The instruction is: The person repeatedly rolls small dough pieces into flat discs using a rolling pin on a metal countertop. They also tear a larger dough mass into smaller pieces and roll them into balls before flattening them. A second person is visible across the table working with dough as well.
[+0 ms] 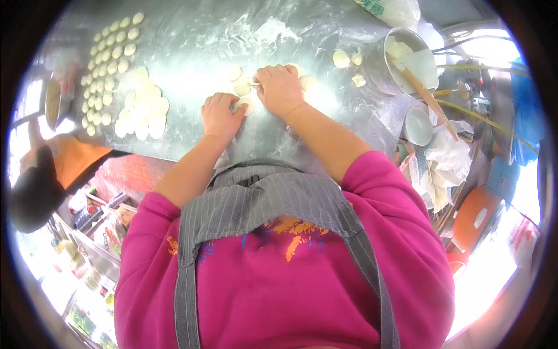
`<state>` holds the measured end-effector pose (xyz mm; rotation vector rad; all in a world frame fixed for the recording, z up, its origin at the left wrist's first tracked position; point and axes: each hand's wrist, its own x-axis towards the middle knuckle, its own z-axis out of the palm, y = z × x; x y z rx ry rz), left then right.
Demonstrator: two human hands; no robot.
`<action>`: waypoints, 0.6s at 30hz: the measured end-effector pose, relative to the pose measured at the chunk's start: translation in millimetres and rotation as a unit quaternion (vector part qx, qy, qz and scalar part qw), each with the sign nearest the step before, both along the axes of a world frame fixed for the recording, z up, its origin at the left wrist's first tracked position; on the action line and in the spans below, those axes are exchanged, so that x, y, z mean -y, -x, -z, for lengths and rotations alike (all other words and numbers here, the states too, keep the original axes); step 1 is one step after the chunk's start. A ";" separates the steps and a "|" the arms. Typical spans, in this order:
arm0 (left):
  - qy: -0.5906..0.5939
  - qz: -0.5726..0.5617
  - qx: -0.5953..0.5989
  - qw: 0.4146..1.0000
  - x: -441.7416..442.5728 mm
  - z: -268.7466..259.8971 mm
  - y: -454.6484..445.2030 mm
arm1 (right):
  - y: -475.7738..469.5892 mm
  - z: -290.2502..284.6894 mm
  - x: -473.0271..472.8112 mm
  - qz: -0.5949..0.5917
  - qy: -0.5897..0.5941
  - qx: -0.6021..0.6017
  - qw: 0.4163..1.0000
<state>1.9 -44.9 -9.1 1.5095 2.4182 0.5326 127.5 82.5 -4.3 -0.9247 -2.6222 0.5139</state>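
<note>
My left hand [221,112] pinches the edge of a small round dough wrapper [246,105] between thumb and fingers, low over the floured metal table [187,65]. Up and to its right, my right hand [280,89] is curled around something mostly hidden. Only the narrow pale end of a rod [254,84], perhaps a small rolling pin, shows at its left side. Flattened dough pieces [240,84] lie between and beyond the hands. More pale dough [309,83] sits just right of my right hand.
Rows of dough balls [112,67] and overlapping flat wrappers [146,107] occupy the table's left. Dough scraps [341,59] lie near a metal pot [375,65], with a wooden-handled tool [425,94] across it. A bowl [418,126] and plastic bags [449,150] crowd the right. Another person [35,192] is at far left.
</note>
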 end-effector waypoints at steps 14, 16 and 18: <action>-0.025 0.110 -0.037 0.993 -14.9 9.3 -0.4 | -84.5 30.8 -54.9 0.145 -0.033 0.039 0.988; -0.022 0.133 -0.039 0.990 -22.9 9.9 -5.4 | -75.6 32.9 -32.6 0.091 -0.006 0.041 0.995; 0.014 0.157 -0.062 0.986 -26.4 10.7 -7.6 | -65.5 28.0 -13.3 0.040 -0.011 0.031 0.999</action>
